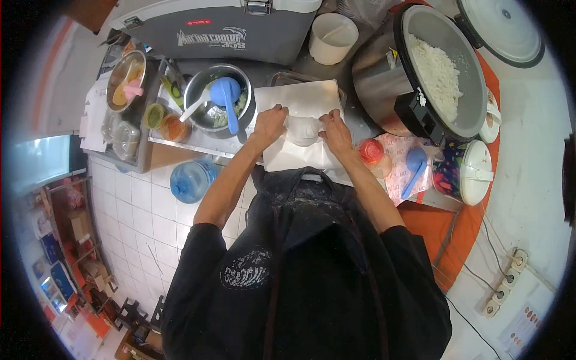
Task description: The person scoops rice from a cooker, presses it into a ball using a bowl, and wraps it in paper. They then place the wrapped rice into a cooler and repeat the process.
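Observation:
A pale sheet of wrapping paper [324, 93] lies on the counter before me. On its middle is a rounded, whitish piece [303, 133] that looks like a thin plastic sheet; what it covers, if anything, I cannot make out. My left hand [271, 125] is closed, its fingers pinched at the piece's upper left edge. At the upper right edge, my right hand [337, 131] pinches in the same way. A red-lidded jar [372, 152] stands just beside my right wrist.
A large rice cooker [384, 78] full of rice stands at right. To the left are a metal pot [204, 75] with a blue ladle [227, 99], small sauce tubs [174, 128] and a metal bowl [117, 78]. A grey cooler [216, 30] lines the back.

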Action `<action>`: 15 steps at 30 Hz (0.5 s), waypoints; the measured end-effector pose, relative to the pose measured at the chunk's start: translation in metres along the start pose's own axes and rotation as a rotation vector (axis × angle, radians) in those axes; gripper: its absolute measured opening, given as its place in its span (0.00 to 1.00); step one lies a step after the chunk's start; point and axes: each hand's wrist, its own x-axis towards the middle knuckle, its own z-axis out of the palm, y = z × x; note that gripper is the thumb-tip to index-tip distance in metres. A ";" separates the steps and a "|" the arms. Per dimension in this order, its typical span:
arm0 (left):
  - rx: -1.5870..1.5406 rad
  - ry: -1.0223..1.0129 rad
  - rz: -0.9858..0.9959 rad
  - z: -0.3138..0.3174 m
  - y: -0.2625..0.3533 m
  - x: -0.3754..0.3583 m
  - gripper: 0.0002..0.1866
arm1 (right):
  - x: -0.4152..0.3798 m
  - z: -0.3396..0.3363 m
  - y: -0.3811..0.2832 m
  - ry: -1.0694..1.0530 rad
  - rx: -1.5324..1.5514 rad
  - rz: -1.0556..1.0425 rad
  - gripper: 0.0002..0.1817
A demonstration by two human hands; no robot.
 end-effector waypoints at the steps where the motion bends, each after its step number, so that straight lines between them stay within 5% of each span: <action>1: 0.044 -0.029 -0.010 -0.001 0.001 0.000 0.20 | 0.001 -0.005 0.001 -0.065 0.038 0.039 0.28; 6: 0.024 -0.019 0.007 0.003 0.000 -0.002 0.13 | 0.008 -0.004 0.011 -0.003 0.153 0.015 0.23; 9: -0.022 -0.027 0.003 0.005 0.002 -0.009 0.10 | 0.008 -0.003 0.012 -0.223 0.062 -0.034 0.17; 15: 0.109 0.049 0.055 0.036 0.013 -0.044 0.10 | -0.018 0.009 0.003 0.023 -0.037 -0.228 0.11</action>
